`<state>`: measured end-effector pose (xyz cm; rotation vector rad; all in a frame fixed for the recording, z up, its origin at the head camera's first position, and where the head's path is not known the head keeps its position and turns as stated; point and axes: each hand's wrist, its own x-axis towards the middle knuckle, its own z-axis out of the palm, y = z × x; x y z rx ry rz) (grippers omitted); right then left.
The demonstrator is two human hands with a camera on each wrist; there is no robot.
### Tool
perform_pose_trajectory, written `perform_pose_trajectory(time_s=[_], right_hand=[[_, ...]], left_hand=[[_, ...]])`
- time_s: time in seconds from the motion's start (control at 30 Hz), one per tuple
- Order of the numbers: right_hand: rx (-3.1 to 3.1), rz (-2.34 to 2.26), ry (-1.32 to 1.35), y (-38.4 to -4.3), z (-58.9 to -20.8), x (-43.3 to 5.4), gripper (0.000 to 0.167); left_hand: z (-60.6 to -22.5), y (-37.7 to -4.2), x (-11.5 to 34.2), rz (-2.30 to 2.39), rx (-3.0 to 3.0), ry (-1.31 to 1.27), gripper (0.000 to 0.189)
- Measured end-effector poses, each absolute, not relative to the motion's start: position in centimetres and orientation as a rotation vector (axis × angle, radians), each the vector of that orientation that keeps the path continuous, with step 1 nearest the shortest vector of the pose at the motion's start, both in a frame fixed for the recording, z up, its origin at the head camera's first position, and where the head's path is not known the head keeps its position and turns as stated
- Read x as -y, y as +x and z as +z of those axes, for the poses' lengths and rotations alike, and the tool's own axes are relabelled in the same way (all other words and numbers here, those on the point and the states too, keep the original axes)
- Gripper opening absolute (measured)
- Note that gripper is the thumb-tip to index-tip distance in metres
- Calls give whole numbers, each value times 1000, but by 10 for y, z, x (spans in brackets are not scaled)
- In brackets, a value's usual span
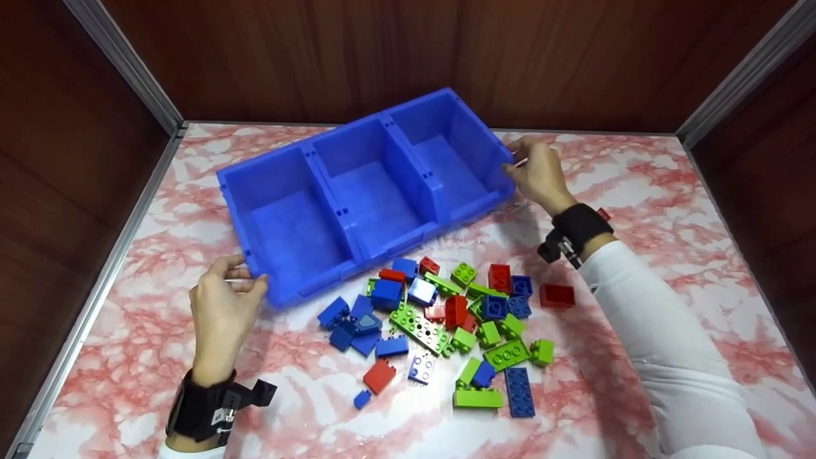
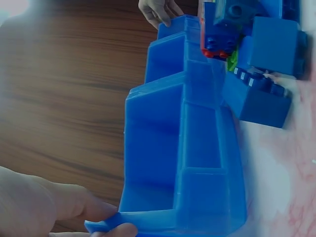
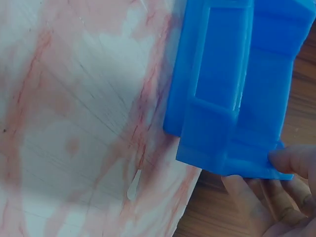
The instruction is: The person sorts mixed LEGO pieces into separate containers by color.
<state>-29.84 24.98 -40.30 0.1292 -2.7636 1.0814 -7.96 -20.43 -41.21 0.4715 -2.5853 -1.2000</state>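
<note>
A blue plastic bin [image 1: 395, 247] with three compartments slants across the back of the table, its right end farther back than its left. All three compartments have bare floors. My left hand [image 1: 224, 306] grips the bin's left end wall; in the left wrist view, thumb and finger pinch its rim. At the opposite end my right hand [image 1: 540, 173] holds the right wall, thumb on top and fingers beneath the rim in the right wrist view. In front of the bin lies a loose heap of toy building bricks [image 1: 417, 328] in blue, green, red and white.
The table [image 1: 663, 191] has a red-and-white marbled top. Dark wood-grain panels [image 1: 446, 51] with metal edge strips close in the back and both sides. A red brick [image 1: 558, 296] lies apart at the heap's right, and a small blue brick [image 1: 362, 400] sits at its near edge.
</note>
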Motion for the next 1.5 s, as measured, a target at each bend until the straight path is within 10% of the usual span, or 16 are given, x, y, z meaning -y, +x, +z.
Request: perform_pose_trajectory(time_s=[1.5], right_hand=[[2817,1237,67,-254,-394,-325,32]], left_hand=[[-403,-163,197,-1257,2738,204,41]])
